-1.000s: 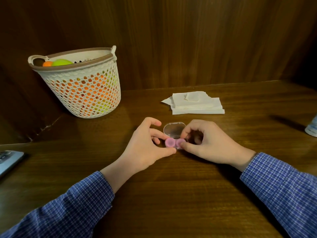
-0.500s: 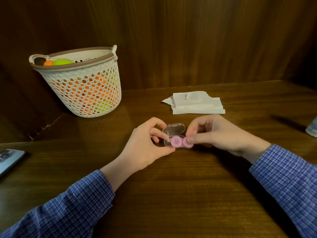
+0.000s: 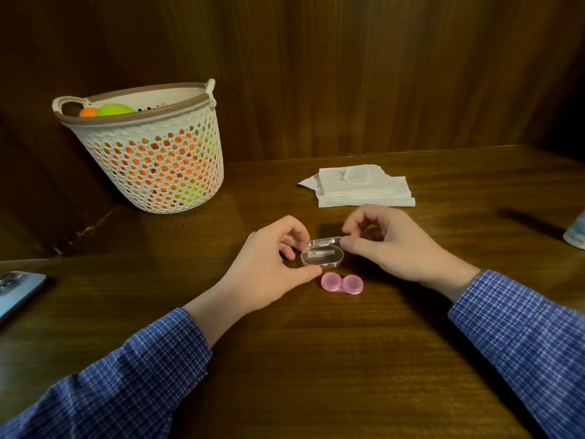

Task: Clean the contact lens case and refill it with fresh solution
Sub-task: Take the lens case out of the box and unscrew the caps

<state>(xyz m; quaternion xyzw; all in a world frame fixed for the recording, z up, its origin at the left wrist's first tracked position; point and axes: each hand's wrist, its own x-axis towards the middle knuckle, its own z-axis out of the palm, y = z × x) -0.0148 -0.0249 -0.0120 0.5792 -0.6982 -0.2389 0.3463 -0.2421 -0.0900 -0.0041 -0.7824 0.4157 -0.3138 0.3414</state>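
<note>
**Shutting the clear box, with the pink lens case out on the desk**

I have both hands on the clear plastic box [image 3: 322,255], near the middle of the desk [image 3: 316,359]. My left hand [image 3: 269,267] cups its left end, thumb along the near edge and fingers curled round the far side. My right hand [image 3: 389,242] pinches the right end between thumb and forefinger, the other fingers curled loosely above. The lid looks nearly down over the base; I cannot tell whether it has latched.

The pink contact lens case [image 3: 342,283] lies on the desk just on the near side of the box, apart from both hands, both round caps on.

As I judge it, the step is to shut the box and put it aside, so the case can be opened. To do that well:

- Keep the left hand steady as the anchor and let the right press the lid flat, evenly, rather than at one corner.
- Keep the thumbs clear of the lens case; it is light and close enough to be knocked toward the near edge.
- Set the box toward the far edge, short of the stack of white tissues [image 3: 364,190], which I will likely want for wiping.

A bottle, probably the solution [image 3: 576,232], shows only partly at the right edge. The cream basket [image 3: 152,160] in the far left corner and the phone [image 3: 15,289] at the left edge are well apart.
</note>
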